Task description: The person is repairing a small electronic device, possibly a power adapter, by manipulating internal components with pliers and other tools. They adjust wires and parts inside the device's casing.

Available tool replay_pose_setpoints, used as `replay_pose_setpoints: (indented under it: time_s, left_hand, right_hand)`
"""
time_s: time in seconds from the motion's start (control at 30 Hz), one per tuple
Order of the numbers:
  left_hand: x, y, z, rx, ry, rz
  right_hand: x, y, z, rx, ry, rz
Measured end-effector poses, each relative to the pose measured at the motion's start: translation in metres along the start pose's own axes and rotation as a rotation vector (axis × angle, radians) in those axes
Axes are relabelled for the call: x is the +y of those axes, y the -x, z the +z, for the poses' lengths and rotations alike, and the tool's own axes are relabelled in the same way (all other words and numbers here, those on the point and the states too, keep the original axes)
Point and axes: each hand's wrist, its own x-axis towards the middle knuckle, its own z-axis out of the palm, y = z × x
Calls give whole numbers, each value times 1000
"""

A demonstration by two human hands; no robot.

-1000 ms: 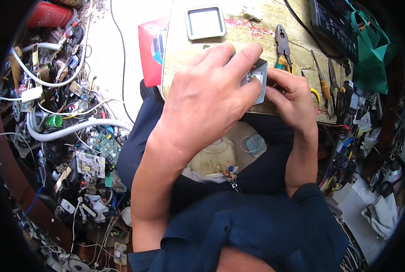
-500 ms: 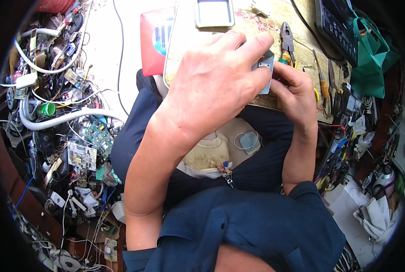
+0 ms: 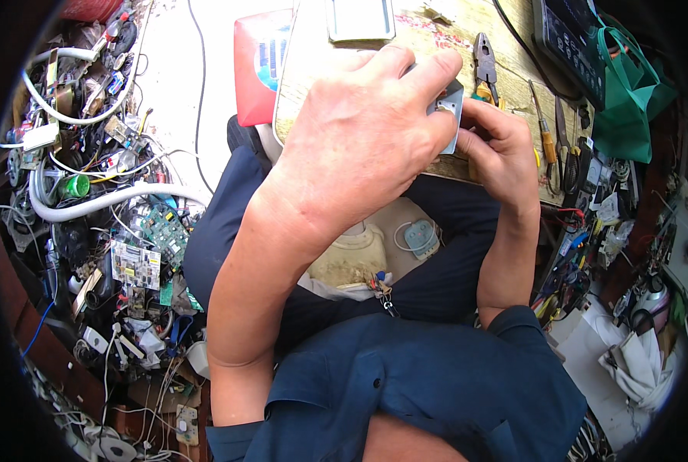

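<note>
Fingers (image 3: 435, 71) stay around a grey, box-shaped casing (image 3: 455, 100)

Little changes in the grip over the last second: both hands keep their places, but less of the casing's open side shows, as the left thumb screens most of it. That suggests the same close handling carries on. The left hand (image 3: 351, 150) has thumb and fingers parted by roughly the casing's width, holding it between them. On the right hand (image 3: 504, 158), thumb and forefinger nearly close together at the casing's right edge; whether they pinch something small, I cannot tell.

The casing is over the near edge of the wooden bench (image 3: 515, 86). Beyond it lies a square, grey-rimmed frame (image 3: 361, 36); to the right are dark metal pliers (image 3: 485, 61) and an orange-handled screwdriver (image 3: 548, 142). Left of the hands is a flat red packet (image 3: 251, 96).
</note>
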Motion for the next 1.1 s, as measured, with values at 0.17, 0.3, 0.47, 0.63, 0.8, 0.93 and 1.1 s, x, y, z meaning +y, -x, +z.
replay_pose_setpoints:
  time_s: [0.17, 0.3, 0.47, 0.63, 0.8, 0.93, 1.1]
  left_hand:
    - [0, 0, 0, -18, 12, -11]
    - [0, 1, 0, -18, 18, -11]
    - [4, 1, -5, -37, -61, -38]
    - [4, 4, -3, -75, -81, -83]
    - [3, 0, -5, 3, -74, -11]
    - [3, 4, 0, -42, -38, -81]
    - [2, 8, 8, -14, 29, -104]
  right_hand:
    - [0, 0, 1, 0, -34, 0]
    - [1, -1, 2, -9, -48, 10]
    - [3, 1, 3, -20, -89, -5]
    - [6, 2, 5, -25, -181, 8]
    - [10, 3, 7, -14, -262, 49]
    - [11, 2, 7, -7, -255, 39]
    - [8, 3, 7, -11, -220, 26]
